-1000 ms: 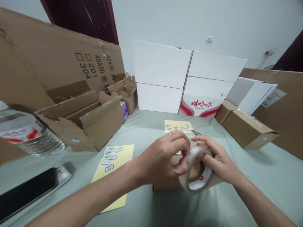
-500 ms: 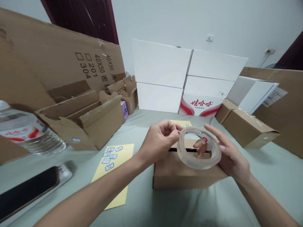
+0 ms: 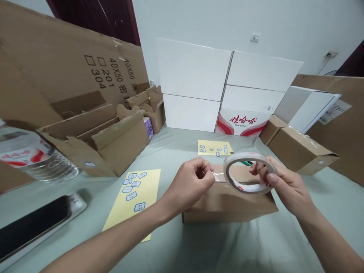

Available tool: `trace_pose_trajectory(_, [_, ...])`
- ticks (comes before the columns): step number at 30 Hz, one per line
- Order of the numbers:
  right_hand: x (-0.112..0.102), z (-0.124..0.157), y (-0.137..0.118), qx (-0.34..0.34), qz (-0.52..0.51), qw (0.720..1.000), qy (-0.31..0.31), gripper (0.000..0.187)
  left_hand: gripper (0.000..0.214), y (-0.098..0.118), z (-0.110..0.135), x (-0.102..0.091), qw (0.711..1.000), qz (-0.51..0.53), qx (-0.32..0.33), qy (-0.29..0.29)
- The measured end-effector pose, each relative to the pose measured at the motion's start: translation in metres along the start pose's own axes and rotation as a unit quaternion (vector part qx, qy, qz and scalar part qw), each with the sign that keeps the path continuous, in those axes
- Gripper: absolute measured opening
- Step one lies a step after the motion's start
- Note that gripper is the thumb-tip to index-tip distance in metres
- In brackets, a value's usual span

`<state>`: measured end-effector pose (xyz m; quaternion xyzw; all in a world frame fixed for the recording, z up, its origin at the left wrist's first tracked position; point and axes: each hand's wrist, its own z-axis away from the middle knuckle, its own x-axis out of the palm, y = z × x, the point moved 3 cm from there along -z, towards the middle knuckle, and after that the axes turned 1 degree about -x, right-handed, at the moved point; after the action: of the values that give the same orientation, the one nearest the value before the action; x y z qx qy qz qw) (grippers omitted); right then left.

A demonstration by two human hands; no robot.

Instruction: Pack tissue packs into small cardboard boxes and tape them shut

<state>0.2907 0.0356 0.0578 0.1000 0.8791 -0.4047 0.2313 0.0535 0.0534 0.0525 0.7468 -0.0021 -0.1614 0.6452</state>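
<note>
My right hand (image 3: 284,182) grips the right side of a roll of clear tape (image 3: 231,180), held tilted above a small brown cardboard box (image 3: 227,204). A short strip of tape stretches from the roll to my left hand (image 3: 193,178), whose thumb and fingers pinch its loose end. Both hands hover over the top of the box, the left near its left end. Part of the box's top is hidden behind the roll and my hands. Just behind the roll, a green and black object (image 3: 247,163) shows only in part.
Yellow sheets with blue-edged labels lie left (image 3: 133,204) and behind the box (image 3: 213,148). A phone (image 3: 34,223) and water bottle (image 3: 36,155) are at left. Open cardboard boxes (image 3: 122,148) stand left, a closed carton (image 3: 301,148) right, and a white carton (image 3: 193,110) behind.
The roll has turned and moved slightly right and up. My right hand now curls its fingers around it, and a strip of tape shows between roll and left hand.
</note>
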Motion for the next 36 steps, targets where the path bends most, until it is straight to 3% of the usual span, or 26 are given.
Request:
trace_pose_trajectory(4, [-0.005, 0.009, 0.008, 0.059, -0.078, 0.995, -0.029, 0.030, 0.014, 0.000, 0.004, 0.003, 0.992, -0.096, 0.076, 0.040])
trace_pose_trajectory(8, [-0.015, 0.011, 0.007, 0.065, -0.008, 0.998, -0.016, 0.039, 0.015, -0.005, 0.006, 0.003, 0.972, -0.195, 0.117, 0.063])
trace_pose_trajectory(15, [-0.019, -0.005, -0.020, 0.023, 0.154, 0.988, -0.002, 0.044, 0.016, -0.002, -0.001, 0.011, 0.933, -0.351, 0.078, 0.024])
trace_pose_trajectory(21, [-0.012, -0.006, -0.021, -0.006, 0.222, 0.974, -0.035, 0.036, 0.013, 0.003, -0.005, 0.018, 0.875, -0.481, 0.043, -0.020])
trace_pose_trajectory(30, [-0.001, -0.020, -0.038, -0.047, 0.272, 0.958, -0.072, 0.037, 0.017, 0.003, -0.005, 0.021, 0.855, -0.516, 0.034, -0.034])
trace_pose_trajectory(36, [0.009, -0.034, -0.044, 0.025, 0.294, 0.947, -0.131, 0.040, 0.014, 0.008, -0.015, 0.011, 0.854, -0.519, 0.035, -0.035])
